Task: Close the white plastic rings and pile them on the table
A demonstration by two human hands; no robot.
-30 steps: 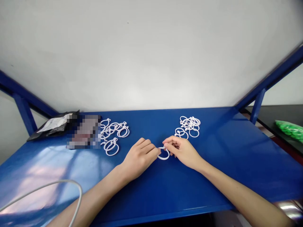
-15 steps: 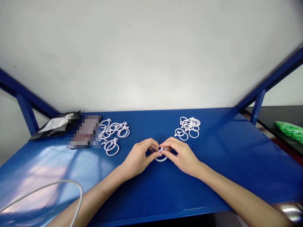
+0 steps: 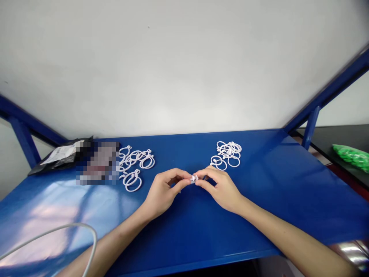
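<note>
My left hand (image 3: 163, 189) and my right hand (image 3: 220, 188) meet over the middle of the blue table (image 3: 184, 234). Thumb and fingers of both hands pinch a small white piece (image 3: 193, 179), the eyelet part of a white curtain ring. Most of its hoop is hidden behind my left fingers. Left of my hands lies a loose pile of white curtain rings (image 3: 133, 180), each with a small eyelet. A second, tighter pile of white curtain rings (image 3: 229, 149) lies beyond my right hand, two of them a little apart at its near side.
A black plastic parcel (image 3: 62, 157) with a white label lies at the far left, beside a flat pixelated item (image 3: 99, 159). A white cable (image 3: 57, 229) loops over the near left. Blue metal braces (image 3: 311, 127) flank the table, and a green bag (image 3: 350, 157) sits on a dark surface at right.
The hoop that showed below my fingertips has turned out of sight behind my left hand. My fingertips have drawn slightly apart around the eyelet. The view has shifted a little.
</note>
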